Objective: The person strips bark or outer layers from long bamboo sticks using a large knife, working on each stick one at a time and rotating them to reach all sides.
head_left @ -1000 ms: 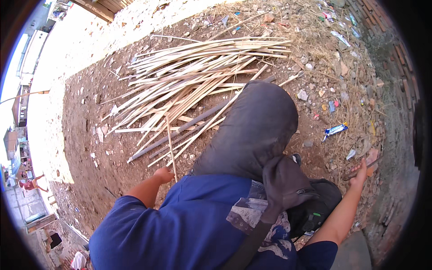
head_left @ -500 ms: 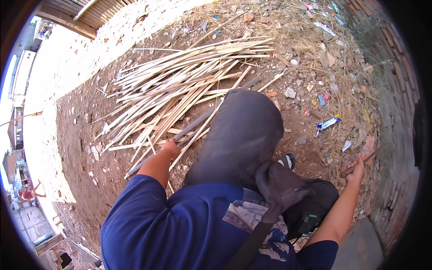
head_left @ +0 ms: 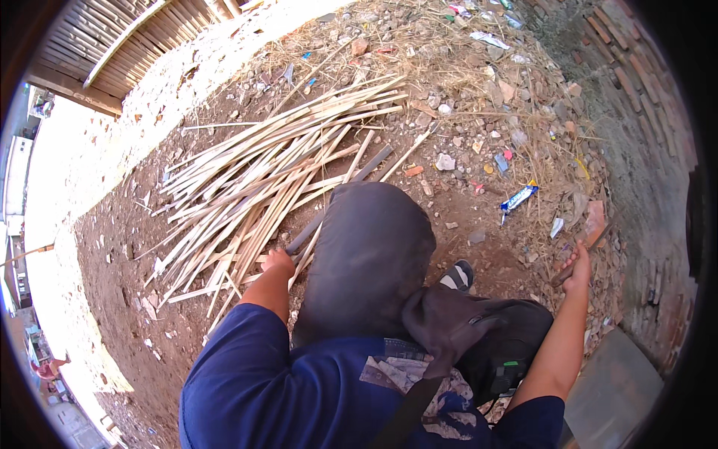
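Observation:
My left hand [head_left: 278, 262] is closed at the near part of a dark grey pole [head_left: 303, 237], left of my bent leg. The pole slants up behind my knee, and its far end [head_left: 376, 161] shows beyond it; my forearm hides the part below the hand. Around it, a spread pile of thin pale wooden strips [head_left: 254, 172] lies on the dirt. Out to the right, my right hand [head_left: 577, 267] grips a knife-like tool [head_left: 559, 278] by its brown handle; a narrow dark blade points up and away past the fingers.
My dark-trousered leg [head_left: 366, 254] stands between the hands, with a black bag [head_left: 512, 329] at my right side. A worn brick wall [head_left: 651, 150] rises at right. Rubble, dry grass and a blue wrapper [head_left: 520, 196] litter the ground. A slatted bamboo structure [head_left: 127, 45] stands far left.
The view has shifted, so the pile sits lower and further left. Both hands keep their grip; the left hand stays by the pole and the right hand stays out at the side.

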`<state>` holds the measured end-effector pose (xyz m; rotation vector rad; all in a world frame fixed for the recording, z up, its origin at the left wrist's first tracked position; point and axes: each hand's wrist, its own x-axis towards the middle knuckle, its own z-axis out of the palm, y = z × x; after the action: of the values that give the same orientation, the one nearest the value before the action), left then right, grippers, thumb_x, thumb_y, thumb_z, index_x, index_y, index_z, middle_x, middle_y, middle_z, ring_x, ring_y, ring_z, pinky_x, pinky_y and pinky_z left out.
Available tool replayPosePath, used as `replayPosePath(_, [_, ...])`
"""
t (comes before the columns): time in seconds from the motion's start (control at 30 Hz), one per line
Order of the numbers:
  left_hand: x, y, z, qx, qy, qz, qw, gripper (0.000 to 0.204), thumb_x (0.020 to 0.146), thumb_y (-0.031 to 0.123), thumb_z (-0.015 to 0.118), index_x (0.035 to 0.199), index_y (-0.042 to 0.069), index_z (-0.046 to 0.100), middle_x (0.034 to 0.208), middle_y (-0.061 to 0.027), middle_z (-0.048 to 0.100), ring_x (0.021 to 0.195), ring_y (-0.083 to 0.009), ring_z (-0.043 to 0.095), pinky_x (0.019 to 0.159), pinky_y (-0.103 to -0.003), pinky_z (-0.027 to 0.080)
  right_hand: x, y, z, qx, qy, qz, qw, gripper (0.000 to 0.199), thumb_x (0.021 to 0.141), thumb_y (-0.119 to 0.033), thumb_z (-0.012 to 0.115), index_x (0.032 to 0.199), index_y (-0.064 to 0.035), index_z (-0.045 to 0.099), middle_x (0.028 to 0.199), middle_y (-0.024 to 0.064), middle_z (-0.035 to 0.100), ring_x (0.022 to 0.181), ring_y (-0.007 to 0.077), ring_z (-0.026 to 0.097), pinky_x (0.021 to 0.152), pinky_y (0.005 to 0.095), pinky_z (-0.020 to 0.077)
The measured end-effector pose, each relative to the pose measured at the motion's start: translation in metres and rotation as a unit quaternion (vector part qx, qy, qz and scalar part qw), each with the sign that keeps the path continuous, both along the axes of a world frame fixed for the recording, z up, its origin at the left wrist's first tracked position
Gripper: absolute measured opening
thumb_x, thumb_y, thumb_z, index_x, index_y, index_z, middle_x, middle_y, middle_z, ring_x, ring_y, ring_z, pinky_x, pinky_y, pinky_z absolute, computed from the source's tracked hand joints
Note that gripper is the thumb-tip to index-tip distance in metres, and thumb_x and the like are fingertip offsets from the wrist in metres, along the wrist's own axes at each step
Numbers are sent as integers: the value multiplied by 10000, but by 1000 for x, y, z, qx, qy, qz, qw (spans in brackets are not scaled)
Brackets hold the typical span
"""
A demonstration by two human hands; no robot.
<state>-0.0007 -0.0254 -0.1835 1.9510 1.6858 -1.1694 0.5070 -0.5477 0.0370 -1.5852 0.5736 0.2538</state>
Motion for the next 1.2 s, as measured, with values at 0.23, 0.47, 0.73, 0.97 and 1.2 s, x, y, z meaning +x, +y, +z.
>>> replayPosePath(0.23, [-11,-9,-13,-66,-38,-20,997,424,1007,247,470,1396,85,518,1407,-137,569,1305,-322,557,1057,-433,478,3,-5,-8,-21,0,-5,1000,300,919,-338,714,813,-159,497,651,-47,442,512,95,434,453,272,374])
replayPosePath(0.47, [-23,-23,1,5,-180,-22,983,328,1004,276,514,1254,64,518,1276,-227,594,1187,-397,596,979,-489,497,0,4,-2,-21,16,12,1000,318,897,-387,729,804,-186,500,637,-59,426,531,99,430,485,266,375])
replayPosePath(0.73, [-2,10,68,233,-433,-35,870,376,995,324,539,1281,83,502,1203,-244,603,1043,-448,606,875,-520,494,-1,8,6,15,10,15,1000,287,928,-353,702,797,-163,532,643,-47,463,528,96,443,485,282,394])
replayPosePath(0.97, [34,59,163,317,-512,-138,787,393,991,225,571,1307,-4,529,1111,-274,650,1001,-452,641,840,-515,507,2,14,8,18,-39,47,998,258,911,-323,721,846,-126,566,631,-30,491,491,109,471,442,281,411])
replayPosePath(1.2, [145,44,295,-21,-650,-84,755,355,1074,277,471,1329,38,535,737,10,535,591,-86,482,554,-263,426,-4,28,27,-31,-112,33,993,308,879,-312,764,900,-71,573,622,-14,508,462,112,490,423,283,409])
